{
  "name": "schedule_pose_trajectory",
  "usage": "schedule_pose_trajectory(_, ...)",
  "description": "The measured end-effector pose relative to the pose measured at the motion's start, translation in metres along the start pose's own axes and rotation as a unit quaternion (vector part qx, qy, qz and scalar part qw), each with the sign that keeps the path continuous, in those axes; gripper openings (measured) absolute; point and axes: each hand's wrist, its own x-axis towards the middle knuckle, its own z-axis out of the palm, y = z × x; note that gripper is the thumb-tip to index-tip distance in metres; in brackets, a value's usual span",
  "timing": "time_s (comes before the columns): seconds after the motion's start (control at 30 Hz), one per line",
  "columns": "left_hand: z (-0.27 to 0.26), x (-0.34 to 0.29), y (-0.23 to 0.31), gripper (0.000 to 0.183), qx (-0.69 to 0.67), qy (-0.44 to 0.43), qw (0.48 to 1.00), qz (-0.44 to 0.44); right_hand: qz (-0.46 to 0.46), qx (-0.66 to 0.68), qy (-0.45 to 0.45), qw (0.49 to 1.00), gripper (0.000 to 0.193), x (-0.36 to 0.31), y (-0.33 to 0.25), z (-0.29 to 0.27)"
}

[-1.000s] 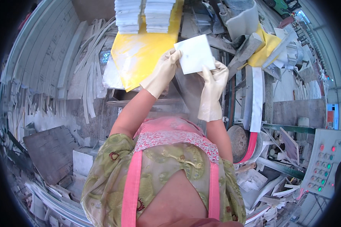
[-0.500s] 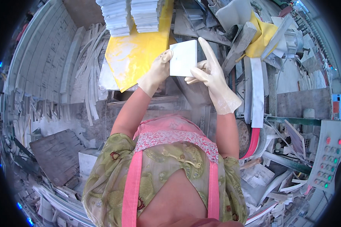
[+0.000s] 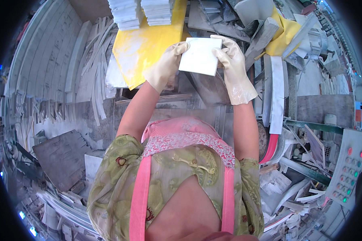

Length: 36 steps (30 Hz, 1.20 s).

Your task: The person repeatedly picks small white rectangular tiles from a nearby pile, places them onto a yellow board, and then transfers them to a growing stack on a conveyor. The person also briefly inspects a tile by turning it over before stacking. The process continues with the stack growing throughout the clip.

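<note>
White tile (image 3: 200, 56) sits level between my left grip (image 3: 167, 63) and right grip (image 3: 231, 66), each pinching one of its side edges.

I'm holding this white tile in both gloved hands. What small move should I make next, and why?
I'd probably tilt the white tile over to look at its underside: one broad face is turned up toward you, the other is out of view, and your left hand and right hand grip it at opposite sides.
</note>
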Motion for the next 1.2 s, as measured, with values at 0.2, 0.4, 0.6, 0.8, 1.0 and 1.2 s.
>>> schedule_pose_trajectory(0.2, -0.003, 0.007, 0.008, 0.050, -0.096, -0.001, 0.993, -0.071, 0.048, 0.061, 0.106, 0.991, 0.029, 0.002, 0.025, -0.007)
schedule_pose_trajectory(0.4, 0.032, 0.003, -0.009, 0.050, -0.037, -0.077, 0.994, 0.069, 0.038, 0.216, 0.254, 0.942, 0.023, -0.017, 0.048, -0.033)
schedule_pose_trajectory(0.6, 0.088, 0.006, -0.015, 0.041, 0.090, -0.146, 0.979, -0.108, -0.010, 0.183, 0.306, 0.934, 0.022, -0.053, 0.039, -0.062)
schedule_pose_trajectory(0.8, 0.106, 0.018, -0.046, 0.039, -0.046, -0.215, 0.967, -0.127, -0.062, -0.081, 0.285, 0.953, 0.039, -0.130, 0.007, -0.116)
schedule_pose_trajectory(1.0, 0.086, 0.034, -0.058, 0.039, -0.096, -0.202, 0.971, -0.079, 0.137, -0.587, 0.288, 0.744, 0.087, -0.276, -0.012, -0.235)
schedule_pose_trajectory(1.2, 0.110, 0.024, -0.039, 0.035, 0.046, -0.081, 0.993, -0.072, 0.266, -0.744, 0.209, 0.577, 0.098, -0.329, 0.022, -0.275)
